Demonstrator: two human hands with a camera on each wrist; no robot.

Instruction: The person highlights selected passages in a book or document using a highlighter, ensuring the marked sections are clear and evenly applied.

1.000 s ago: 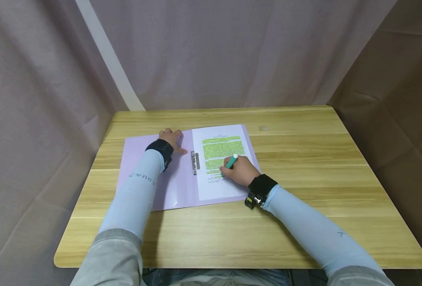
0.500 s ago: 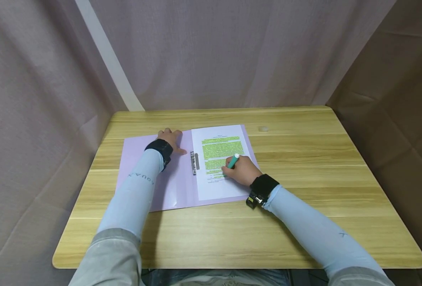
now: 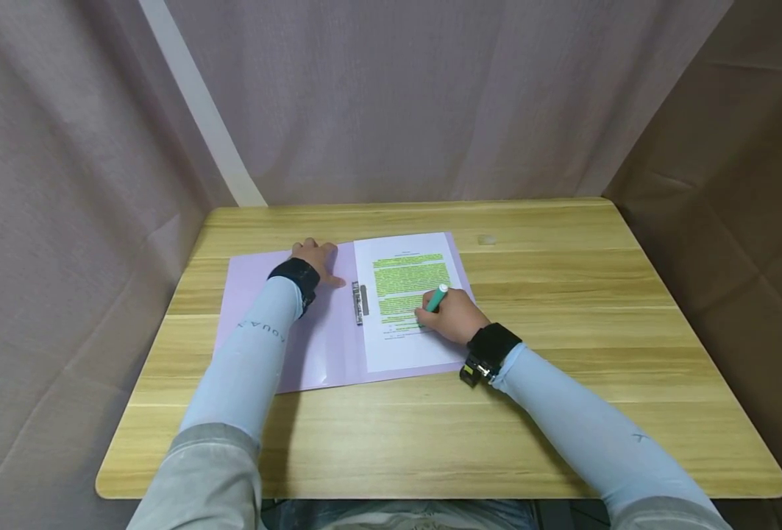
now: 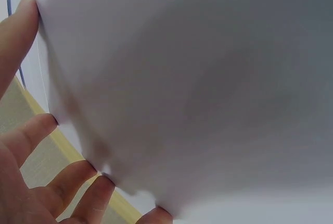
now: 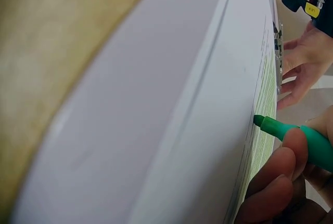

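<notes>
Currently the green highlighter (image 3: 434, 299) slants, tip on the page (image 3: 405, 294), cap end up-right.

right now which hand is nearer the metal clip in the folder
Left. The left hand rests flat on the purple folder, its thumb just beside the metal clip; the right hand holds the green marker farther across the page.

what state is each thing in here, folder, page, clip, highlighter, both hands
folder: open, lying flat on the table
page: in the folder's right half, most text lines marked green
clip: lying flat at the page's left edge
highlighter: uncapped, tilted, tip on the page
left hand: fingers spread, pressing the folder's left flap
right hand: grips the highlighter
</notes>
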